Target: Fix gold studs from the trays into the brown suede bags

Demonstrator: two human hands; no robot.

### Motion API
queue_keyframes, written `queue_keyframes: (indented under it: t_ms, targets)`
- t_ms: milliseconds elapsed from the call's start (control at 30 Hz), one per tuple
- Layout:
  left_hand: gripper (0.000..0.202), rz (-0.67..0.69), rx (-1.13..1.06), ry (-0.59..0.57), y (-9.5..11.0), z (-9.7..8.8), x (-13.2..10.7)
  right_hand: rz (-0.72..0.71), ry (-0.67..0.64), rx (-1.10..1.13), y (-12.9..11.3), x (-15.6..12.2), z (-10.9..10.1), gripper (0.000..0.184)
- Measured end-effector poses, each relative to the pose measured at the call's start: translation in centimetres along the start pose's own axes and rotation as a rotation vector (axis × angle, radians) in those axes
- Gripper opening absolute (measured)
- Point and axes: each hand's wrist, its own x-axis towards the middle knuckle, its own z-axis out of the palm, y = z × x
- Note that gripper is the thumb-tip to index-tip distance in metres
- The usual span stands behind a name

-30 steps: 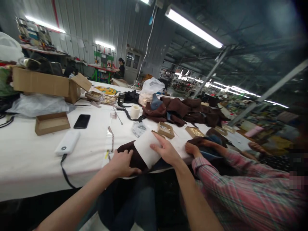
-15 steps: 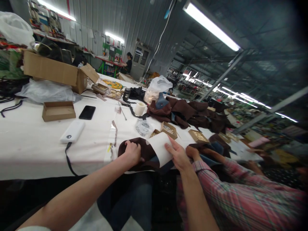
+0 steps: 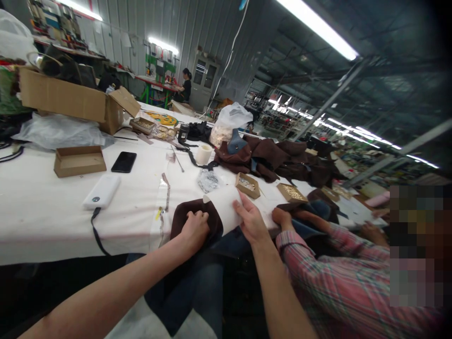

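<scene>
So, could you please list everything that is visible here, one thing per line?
table: one, white, across view
cardboard boxes: two, brown, left
phone: one, black, right of smaller box
power bank: one, white, near edge
small trays: two, tan, mid-table
garment pile: one, dark brown, centre back
plastic bag: one, white, behind pile
co-worker's hand: one, plaid sleeve, right
brown fabric piece: one, brown, table edge
white sheet: one, white, over fabric piece
left hand: one, clutching brown fabric piece
right hand: one, flat on white sheet

Both forearms reach forward, left hand point(image 3: 195, 229) curled knuckles-up, right hand point(image 3: 251, 220) flat with fingers extended.
</scene>
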Motion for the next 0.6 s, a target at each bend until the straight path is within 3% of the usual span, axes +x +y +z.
queue_keyframes:
  t_ms: [100, 233, 333, 467, 600]
  targets:
    - [0.044, 0.057, -0.159, 0.014, -1.6, -0.2, -0.1, 0.040, -0.018, -0.034, 1.2, 0.4, 0.9, 0.090]
    - [0.046, 0.070, -0.446, 0.021, -6.4, -1.6, 0.0, 0.068, -0.011, -0.103, 2.0, 0.7, 0.1, 0.092]
    - [0.041, 0.096, -0.659, -0.049, -9.4, -2.7, 0.3, 0.026, -0.028, -0.073, 1.4, 0.8, -0.6, 0.090]
    - [0.039, 0.093, -0.854, -0.100, -10.6, -3.3, 0.7, -0.092, -0.002, -0.016, -0.3, 0.2, -0.3, 0.092]
    - [0.051, -0.019, -1.059, -0.094, -10.7, -3.2, 0.9, -0.150, 0.013, -0.044, -1.2, -1.3, -0.7, 0.100]
